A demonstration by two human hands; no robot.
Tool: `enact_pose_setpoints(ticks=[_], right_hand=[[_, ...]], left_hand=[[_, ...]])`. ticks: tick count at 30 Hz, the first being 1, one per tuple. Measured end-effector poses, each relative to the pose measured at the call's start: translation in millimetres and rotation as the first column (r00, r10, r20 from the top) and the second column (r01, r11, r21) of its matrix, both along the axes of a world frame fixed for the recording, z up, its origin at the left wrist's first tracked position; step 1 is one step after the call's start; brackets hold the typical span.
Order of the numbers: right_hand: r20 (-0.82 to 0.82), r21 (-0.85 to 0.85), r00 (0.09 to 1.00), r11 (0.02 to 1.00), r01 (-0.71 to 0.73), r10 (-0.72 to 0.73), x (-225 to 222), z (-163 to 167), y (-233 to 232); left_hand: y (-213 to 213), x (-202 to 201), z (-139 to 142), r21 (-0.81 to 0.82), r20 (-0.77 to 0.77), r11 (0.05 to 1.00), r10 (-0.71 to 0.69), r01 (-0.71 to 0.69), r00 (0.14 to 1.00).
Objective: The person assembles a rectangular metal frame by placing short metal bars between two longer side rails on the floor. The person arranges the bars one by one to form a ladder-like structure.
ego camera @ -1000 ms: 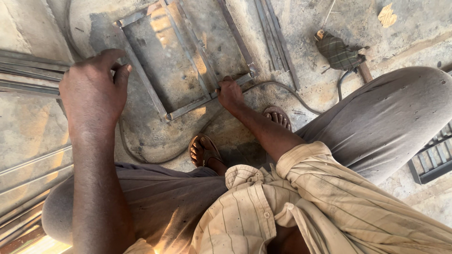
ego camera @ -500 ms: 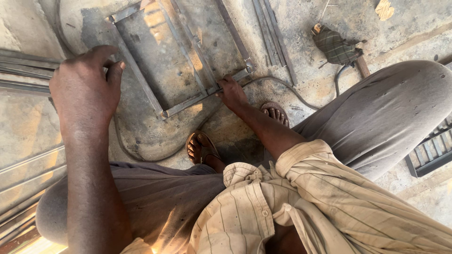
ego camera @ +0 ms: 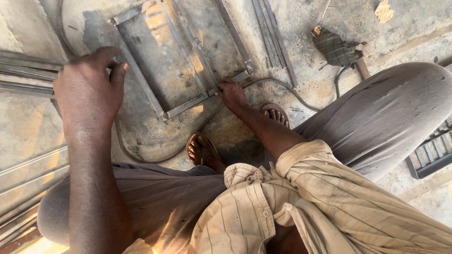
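Head view: right hand pinches the metal frame at its near bar, left hand curled above the floor, its grip unclear; steady pressure would keep that corner flat.

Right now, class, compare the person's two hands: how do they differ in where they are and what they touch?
The left hand is raised close to the camera and looks large, while the right hand reaches down to the floor and looks small. The left hand curls at the left side of the metal frame; whether it grips is unclear. The right hand presses its fingertips on the frame's near corner bar. Both show their backs, and both are bare.
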State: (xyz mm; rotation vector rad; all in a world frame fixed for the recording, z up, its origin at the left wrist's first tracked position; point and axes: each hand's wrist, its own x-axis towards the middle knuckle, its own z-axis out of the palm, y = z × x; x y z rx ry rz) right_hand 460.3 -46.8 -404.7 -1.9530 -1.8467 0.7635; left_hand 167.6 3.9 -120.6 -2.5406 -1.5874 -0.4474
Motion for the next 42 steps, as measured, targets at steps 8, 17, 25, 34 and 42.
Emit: enact_pose_setpoints(ticks=[8, 17, 25, 34, 42], right_hand=[[0.018, -0.001, 1.000, 1.000, 0.010, -0.010, -4, 10, 4], [-0.007, 0.055, 0.999, 0.998, 0.031, -0.031, -11, 3, 6], [-0.075, 0.064, 0.996, 0.996, 0.059, -0.055, -11, -1, 7], [-0.051, 0.066, 0.997, 0.996, 0.053, -0.049, -13, 8, 0], [-0.024, 0.052, 0.989, 0.988, 0.148, -0.147, -21, 12, 5]], left_hand=[[0, 0, 2, -0.052, 0.010, 0.998, 0.024, -0.023, 1.000], [-1, 4, 6, -0.103, 0.028, 0.993, 0.053, -0.050, 0.998], [-3, 5, 11, -0.108, 0.028, 0.992, 0.062, -0.058, 0.998], [-3, 6, 8, -0.085, 0.037, 0.996, 0.027, -0.024, 0.999], [-4, 3, 2, -0.066, 0.018, 0.998, 0.015, -0.013, 1.000]])
